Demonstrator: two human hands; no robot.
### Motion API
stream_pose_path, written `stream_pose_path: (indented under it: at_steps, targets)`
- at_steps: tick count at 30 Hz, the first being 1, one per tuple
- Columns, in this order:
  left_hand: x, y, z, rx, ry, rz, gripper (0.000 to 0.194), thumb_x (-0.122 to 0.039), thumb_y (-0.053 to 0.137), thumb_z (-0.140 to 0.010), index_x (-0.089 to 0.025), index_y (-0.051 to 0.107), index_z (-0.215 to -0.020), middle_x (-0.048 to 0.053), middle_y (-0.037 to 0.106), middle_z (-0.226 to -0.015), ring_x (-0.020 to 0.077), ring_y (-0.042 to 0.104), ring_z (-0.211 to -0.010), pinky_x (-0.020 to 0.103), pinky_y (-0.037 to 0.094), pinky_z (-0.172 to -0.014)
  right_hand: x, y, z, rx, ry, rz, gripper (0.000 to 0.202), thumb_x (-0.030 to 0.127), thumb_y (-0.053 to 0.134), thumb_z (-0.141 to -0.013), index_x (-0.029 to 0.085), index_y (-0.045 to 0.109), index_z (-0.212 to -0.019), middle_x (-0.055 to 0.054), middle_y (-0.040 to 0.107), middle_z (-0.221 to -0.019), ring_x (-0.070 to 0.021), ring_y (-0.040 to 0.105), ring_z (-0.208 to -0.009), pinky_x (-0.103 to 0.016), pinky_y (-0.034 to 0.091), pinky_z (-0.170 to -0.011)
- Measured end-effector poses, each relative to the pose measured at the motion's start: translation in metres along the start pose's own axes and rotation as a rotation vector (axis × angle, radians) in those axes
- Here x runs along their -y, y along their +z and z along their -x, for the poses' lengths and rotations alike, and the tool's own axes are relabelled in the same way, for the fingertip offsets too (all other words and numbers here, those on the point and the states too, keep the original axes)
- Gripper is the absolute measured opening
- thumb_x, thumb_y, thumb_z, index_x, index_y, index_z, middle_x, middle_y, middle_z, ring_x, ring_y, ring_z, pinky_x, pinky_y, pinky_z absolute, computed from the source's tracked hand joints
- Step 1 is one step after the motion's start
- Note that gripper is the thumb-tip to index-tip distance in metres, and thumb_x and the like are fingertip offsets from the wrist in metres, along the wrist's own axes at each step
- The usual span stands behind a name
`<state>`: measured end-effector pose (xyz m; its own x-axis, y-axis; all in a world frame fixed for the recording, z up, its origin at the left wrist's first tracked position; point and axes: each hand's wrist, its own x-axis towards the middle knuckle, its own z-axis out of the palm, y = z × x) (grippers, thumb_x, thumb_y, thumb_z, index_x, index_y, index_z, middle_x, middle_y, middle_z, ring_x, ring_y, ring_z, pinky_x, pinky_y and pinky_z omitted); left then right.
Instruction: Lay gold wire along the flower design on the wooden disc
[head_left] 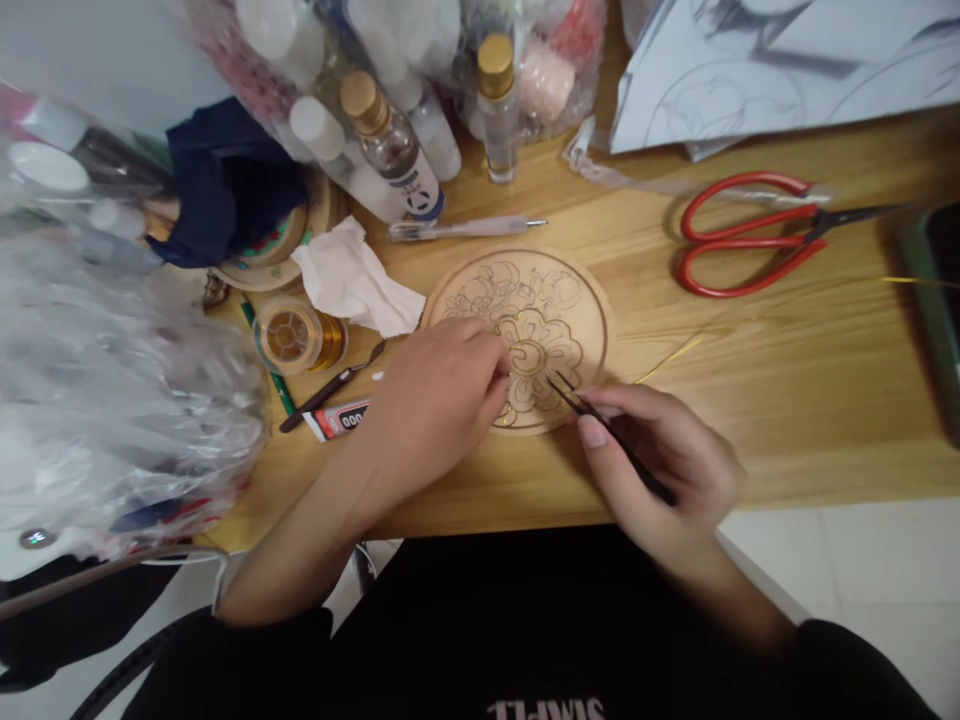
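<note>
A round wooden plaque lies near the table's front edge, with flowers drawn on it. Gold wire follows the lines of its large flower. My left hand rests over the plaque's left side with fingers curled; its fingertips are hidden, so what they pinch, if anything, does not show. Black tweezers are gripped in my right hand, at the plaque's lower right. Their two tips stand slightly apart, pointing at the flower. A loose length of gold wire extends over the table beyond my right fingers.
Red-handled scissors lie at the right, with a phone beyond. A pen, bottles and drawn sheets are at the back. Left are a tissue, a wire spool, a glue tube and plastic bags.
</note>
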<state>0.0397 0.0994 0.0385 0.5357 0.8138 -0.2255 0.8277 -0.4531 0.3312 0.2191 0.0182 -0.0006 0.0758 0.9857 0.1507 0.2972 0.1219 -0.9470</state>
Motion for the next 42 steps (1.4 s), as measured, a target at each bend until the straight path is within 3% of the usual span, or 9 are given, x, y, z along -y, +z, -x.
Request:
stream_pose_path:
  at_steps: [7,13,18,23,26,42]
  targets:
    - [-0.001,0.004,0.006,-0.032,-0.019,0.041,0.008,-0.014,0.060,-0.084,-0.018,0.062,-0.077,0.001,0.063,-0.076,0.0169,0.058,-0.072,0.030,0.044,-0.065,0.002,0.000,0.000,0.017,0.006,0.006,0.033,0.008,0.069,-0.081,0.022,0.065,-0.110,-0.002,0.072,-0.095,-0.0107,0.066,-0.078,-0.025,0.057,-0.072]
    - [0.011,0.015,0.026,-0.308,0.048,-0.006,0.006,-0.020,0.060,-0.090,-0.017,0.065,-0.087,0.004,0.066,-0.083,0.0198,0.061,-0.077,0.035,0.047,-0.070,-0.002,0.004,-0.003,0.041,-0.078,0.034,0.033,0.008,0.072,-0.078,0.022,0.065,-0.107,-0.001,0.069,-0.090,-0.0123,0.065,-0.078,-0.027,0.055,-0.070]
    - [0.019,0.024,0.033,-0.450,0.185,-0.010,0.007,-0.015,0.061,-0.090,-0.017,0.066,-0.087,0.002,0.065,-0.076,0.0180,0.058,-0.073,0.034,0.043,-0.067,-0.005,0.010,-0.008,0.115,-0.203,0.165,0.031,0.009,0.074,-0.076,0.021,0.063,-0.103,-0.001,0.069,-0.086,-0.0149,0.063,-0.081,-0.031,0.052,-0.072]
    - [0.018,0.027,0.034,-0.397,0.252,-0.025,0.013,-0.013,0.057,-0.093,-0.016,0.067,-0.084,0.002,0.063,-0.073,0.0170,0.055,-0.071,0.034,0.036,-0.065,-0.002,0.013,-0.010,0.139,-0.200,0.214,0.029,0.007,0.073,-0.077,0.021,0.064,-0.101,-0.001,0.069,-0.084,-0.0158,0.063,-0.078,-0.033,0.051,-0.071]
    - [0.017,0.030,0.035,-0.429,0.258,-0.058,0.013,-0.015,0.057,-0.094,-0.014,0.067,-0.086,0.002,0.062,-0.072,0.0165,0.054,-0.070,0.034,0.033,-0.063,0.000,0.014,-0.010,0.148,-0.203,0.215,0.032,0.005,0.073,-0.076,0.021,0.064,-0.102,-0.002,0.069,-0.085,-0.0157,0.063,-0.077,-0.034,0.051,-0.071]
    - [0.018,0.037,0.035,-0.432,0.234,-0.065,0.012,-0.017,0.057,-0.094,-0.016,0.066,-0.086,0.001,0.062,-0.074,0.0170,0.052,-0.071,0.035,0.035,-0.062,-0.001,0.014,-0.010,0.178,-0.191,0.271,0.034,0.004,0.075,-0.074,0.020,0.065,-0.102,-0.001,0.067,-0.085,-0.0152,0.062,-0.076,-0.033,0.050,-0.069]
